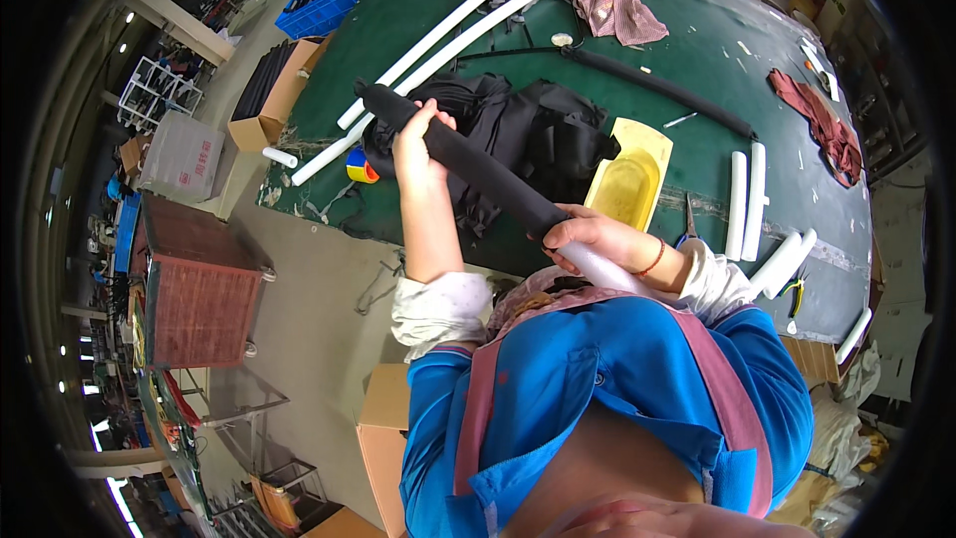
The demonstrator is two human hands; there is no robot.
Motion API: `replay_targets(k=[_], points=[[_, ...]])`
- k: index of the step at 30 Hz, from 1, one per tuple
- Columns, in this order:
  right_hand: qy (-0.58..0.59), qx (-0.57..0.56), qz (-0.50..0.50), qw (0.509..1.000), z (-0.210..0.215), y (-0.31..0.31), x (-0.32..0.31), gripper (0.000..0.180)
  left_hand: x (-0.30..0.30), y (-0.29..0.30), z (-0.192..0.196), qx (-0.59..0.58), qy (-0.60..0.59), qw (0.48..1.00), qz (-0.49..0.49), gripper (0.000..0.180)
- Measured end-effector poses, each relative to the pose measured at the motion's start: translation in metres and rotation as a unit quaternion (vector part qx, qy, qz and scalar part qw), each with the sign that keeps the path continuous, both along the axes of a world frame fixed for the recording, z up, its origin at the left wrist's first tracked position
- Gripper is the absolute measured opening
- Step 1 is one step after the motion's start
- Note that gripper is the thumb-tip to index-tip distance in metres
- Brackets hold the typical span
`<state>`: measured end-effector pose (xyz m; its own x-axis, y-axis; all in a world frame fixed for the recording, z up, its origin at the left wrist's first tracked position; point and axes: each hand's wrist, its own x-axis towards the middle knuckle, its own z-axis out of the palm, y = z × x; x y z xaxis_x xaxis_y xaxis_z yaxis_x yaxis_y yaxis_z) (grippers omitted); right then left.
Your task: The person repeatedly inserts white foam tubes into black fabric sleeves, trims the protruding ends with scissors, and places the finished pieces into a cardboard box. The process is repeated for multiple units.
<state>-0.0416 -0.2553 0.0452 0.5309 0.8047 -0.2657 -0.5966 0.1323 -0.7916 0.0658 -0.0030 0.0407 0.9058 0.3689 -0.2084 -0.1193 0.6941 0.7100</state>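
My left hand (418,144) grips the upper part of a black foam sleeve (478,171) that covers a white pipe (602,267). My right hand (588,237) holds the sleeve's lower end, where the bare white pipe comes out toward my chest. The sleeved pipe slants from upper left to lower right above the near edge of a green table (697,60). A heap of black foam pieces (543,130) lies on the table just behind it.
Two long white pipes (468,15) cross the table's left side. A yellow tray (632,179), short white pipe pieces (747,201), a long black foam tube (657,88) and rags (619,12) lie on the table. Cardboard boxes (274,100), a brown cart (199,284) and blue crates (334,0) stand around.
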Motion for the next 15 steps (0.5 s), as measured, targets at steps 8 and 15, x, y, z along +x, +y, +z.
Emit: replay_targets(k=[8, 15], points=[[0.006, -0.012, 0.044, 0.999, 0.003, -0.007, 0.005, 0.044, 0.006, 0.045, 0.027, -0.041, -0.065, 0.997, -0.024, 0.023], [-0.145, -0.080, 0.073, 0.984, 0.020, 0.043, 0.051, 0.029, 0.044, 0.036, 0.028, -0.037, -0.025, 0.999, 0.015, 0.019]])
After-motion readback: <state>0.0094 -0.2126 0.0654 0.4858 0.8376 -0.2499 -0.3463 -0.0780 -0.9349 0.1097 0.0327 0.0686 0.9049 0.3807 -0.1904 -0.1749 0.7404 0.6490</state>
